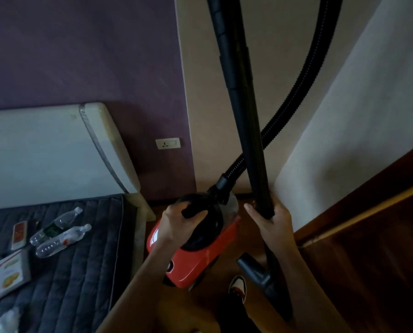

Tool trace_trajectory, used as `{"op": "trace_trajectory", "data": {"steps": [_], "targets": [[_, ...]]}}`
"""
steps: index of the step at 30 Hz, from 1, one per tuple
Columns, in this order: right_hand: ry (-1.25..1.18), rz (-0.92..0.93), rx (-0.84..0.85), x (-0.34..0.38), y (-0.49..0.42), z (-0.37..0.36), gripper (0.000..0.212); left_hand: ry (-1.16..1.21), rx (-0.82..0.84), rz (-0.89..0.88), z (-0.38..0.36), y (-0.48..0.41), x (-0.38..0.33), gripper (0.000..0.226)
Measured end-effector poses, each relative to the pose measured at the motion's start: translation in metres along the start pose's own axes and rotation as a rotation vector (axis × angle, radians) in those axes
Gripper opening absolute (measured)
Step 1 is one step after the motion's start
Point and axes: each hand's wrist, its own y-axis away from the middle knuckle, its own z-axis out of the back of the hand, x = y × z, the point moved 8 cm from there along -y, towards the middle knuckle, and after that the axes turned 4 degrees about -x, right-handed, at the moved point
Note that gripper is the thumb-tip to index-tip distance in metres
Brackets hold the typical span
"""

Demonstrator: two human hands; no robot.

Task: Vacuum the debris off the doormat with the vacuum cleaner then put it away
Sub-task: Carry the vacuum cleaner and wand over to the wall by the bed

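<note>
Carrying noted: red vacuum cleaner [195, 246] held off the floor by its handle in closed left hand [179, 224] | tube [246, 116] gripped upright by closed right hand [272, 222] | doormat not visible, cleaning unverifiable | stowing judged outstanding.

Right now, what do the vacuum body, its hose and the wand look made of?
Vacuum body: glossy red plastic, judging by its highlights. Hose: black ribbed flexible plastic, probably. Wand: matte black rigid sections, likely plastic; metal cannot be ruled out.
</note>
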Motion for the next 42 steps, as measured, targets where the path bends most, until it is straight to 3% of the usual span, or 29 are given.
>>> {"op": "trace_trajectory", "data": {"steps": [11,21,29,42], "targets": [[-0.046,-0.02,0.019,-0.054,-0.134,0.028,0.024,-0.062,0.027,-0.009,-0.069,-0.086,-0.043,0.023],[-0.029,-0.046,-0.049,-0.105,-0.176,0.033,0.02,-0.093,0.103,-0.029,-0.12,-0.118,-0.023,0.019],[-0.021,-0.014,-0.111,-0.177,-0.199,0.023,0.019,-0.135,0.209,-0.061,-0.177,-0.149,0.038,0.016],[-0.082,0.022,-0.196,-0.41,-0.242,-0.046,0.016,-0.165,0.336,-0.207,-0.348,-0.219,0.213,0.022]]}}
